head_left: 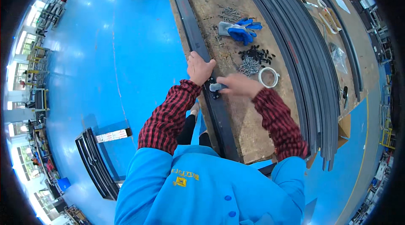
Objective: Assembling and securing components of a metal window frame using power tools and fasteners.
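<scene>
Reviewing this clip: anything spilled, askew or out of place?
Possibly the small parts: silver screws and black pieces sit in loose, touching heaps straight on the bench, no tray visible, with black strays scattered rightward. It looks untidy rather than clearly spilled. No damage stands out.

L hand fwd, thumb spread twd R hand – R curled, a bit blurred – both forearms angled inwd.

You have one left hand and one right hand. Right of your left hand lie one white ring, one clear bag, one heap of black bits and two heaps of gray screws.
</scene>
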Available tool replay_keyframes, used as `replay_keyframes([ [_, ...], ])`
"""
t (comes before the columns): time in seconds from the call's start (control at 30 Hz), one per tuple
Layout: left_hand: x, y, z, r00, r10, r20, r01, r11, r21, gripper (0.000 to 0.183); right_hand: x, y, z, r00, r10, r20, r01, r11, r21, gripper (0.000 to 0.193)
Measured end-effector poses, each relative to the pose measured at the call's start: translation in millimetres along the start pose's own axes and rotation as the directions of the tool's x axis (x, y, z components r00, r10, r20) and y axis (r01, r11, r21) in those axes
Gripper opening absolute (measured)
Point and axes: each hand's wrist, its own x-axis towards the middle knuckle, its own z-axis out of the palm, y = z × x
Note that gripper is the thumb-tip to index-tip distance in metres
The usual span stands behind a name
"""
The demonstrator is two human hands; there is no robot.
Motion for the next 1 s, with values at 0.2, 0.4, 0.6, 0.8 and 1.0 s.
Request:
replay_keyframes([
  [0.2,3,-4,7,1.000,0.014,0.014,-0.014,1.000,0.021,0.058,22,17,-6,0.969,-0.245,-0.013,0.209,0.850,-0.483,0.015],
  [0.4,1,-7,14,0.999,-0.005,-0.048,0.003,0.999,-0.042,0.055,-7,-62,121,0.694,0.701,-0.165,-0.169,0.382,0.909,0.010],
  [0.6,1,-10,13,0.998,-0.023,-0.060,0.017,0.996,-0.093,0.056,-6,-52,127,0.744,0.586,-0.322,-0.055,0.533,0.844,0.012],
  [0.8,2,-1,1,0.998,-0.029,-0.054,0.024,0.995,-0.092,0.057,-25,-5,29,0.916,0.402,0.011,-0.177,0.378,0.909,0.031],
  [1.0,3,-3,4,0.999,-0.049,-0.007,0.048,0.993,-0.103,0.057,-9,-43,49,0.817,0.576,0.014,-0.315,0.425,0.849,0.031],
])
